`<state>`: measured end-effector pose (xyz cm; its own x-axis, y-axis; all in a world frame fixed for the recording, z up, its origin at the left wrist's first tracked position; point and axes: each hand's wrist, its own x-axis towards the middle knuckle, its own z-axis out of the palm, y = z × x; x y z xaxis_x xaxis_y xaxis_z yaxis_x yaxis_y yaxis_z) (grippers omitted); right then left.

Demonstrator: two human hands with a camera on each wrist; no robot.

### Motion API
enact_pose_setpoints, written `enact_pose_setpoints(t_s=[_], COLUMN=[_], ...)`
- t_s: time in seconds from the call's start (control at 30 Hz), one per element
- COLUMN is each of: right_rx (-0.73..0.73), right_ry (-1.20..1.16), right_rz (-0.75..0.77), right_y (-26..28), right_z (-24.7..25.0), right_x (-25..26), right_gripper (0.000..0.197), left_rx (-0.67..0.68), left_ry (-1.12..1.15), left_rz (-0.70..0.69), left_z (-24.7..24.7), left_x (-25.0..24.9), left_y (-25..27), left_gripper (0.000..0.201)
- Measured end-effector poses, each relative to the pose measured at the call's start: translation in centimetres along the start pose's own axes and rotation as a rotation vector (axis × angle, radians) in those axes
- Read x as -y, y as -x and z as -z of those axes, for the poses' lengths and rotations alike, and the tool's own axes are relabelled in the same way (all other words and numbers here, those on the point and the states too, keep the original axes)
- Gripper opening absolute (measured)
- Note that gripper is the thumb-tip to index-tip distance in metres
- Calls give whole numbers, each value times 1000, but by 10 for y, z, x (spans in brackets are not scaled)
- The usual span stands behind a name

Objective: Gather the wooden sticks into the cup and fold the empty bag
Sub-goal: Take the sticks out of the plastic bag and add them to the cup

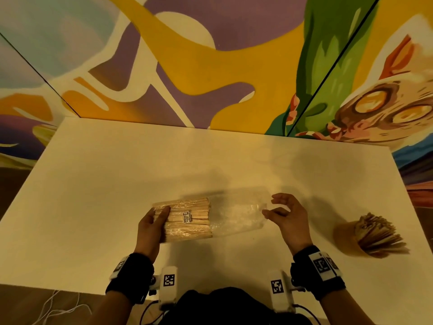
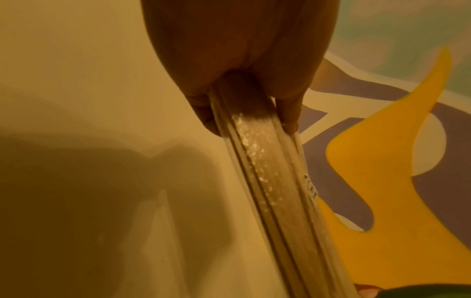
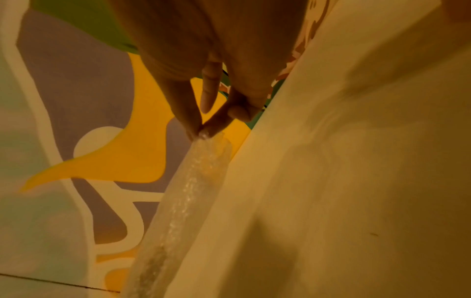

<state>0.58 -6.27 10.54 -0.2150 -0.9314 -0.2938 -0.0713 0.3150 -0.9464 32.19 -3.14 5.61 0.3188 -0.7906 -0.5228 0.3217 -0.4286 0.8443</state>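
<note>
A clear plastic bag (image 1: 236, 214) is held just above the white table (image 1: 93, 184), with a bundle of wooden sticks (image 1: 187, 219) packed in its left half. My left hand (image 1: 152, 226) grips the stick end of the bag, thumb on top; the left wrist view shows the sticks (image 2: 267, 181) running out from between thumb and fingers. My right hand (image 1: 285, 214) pinches the bag's empty right end (image 3: 201, 135) between thumb and forefinger. A cup (image 1: 346, 240) stuffed with more sticks (image 1: 377, 233) lies tipped at the right.
The table's far edge meets a painted mural wall (image 1: 210, 66). White cords (image 1: 58, 306) lie on the floor at lower left. Bare tabletop (image 3: 356, 161) stretches beside the bag.
</note>
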Motion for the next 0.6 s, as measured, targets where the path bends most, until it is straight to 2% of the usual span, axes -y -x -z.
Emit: enact_pose_setpoints(t_s=[0.13,0.27,0.33,0.4,0.6], right_rx=[-1,197,316,394,562], right_ry=[-118,-216,-164,-92,164], right_rz=[68,-71,-115,-131,-30], right_y=[-1,0,1,2,0], right_z=[-5,-5,-3,-2,3], right_x=[8,5,3,5,14], right_gripper=[28,41,43,35,4], left_rx=[-5,-15,-11,-5,10], left_ry=[1,52,70,83,79], left_rz=[-5,17,26,31,61], left_z=[-1,3,7,9,16], left_x=[1,-2,-3,-4,-3], left_y=[0,-3,-4,-5,-7], left_gripper=[16,12,13,16,18])
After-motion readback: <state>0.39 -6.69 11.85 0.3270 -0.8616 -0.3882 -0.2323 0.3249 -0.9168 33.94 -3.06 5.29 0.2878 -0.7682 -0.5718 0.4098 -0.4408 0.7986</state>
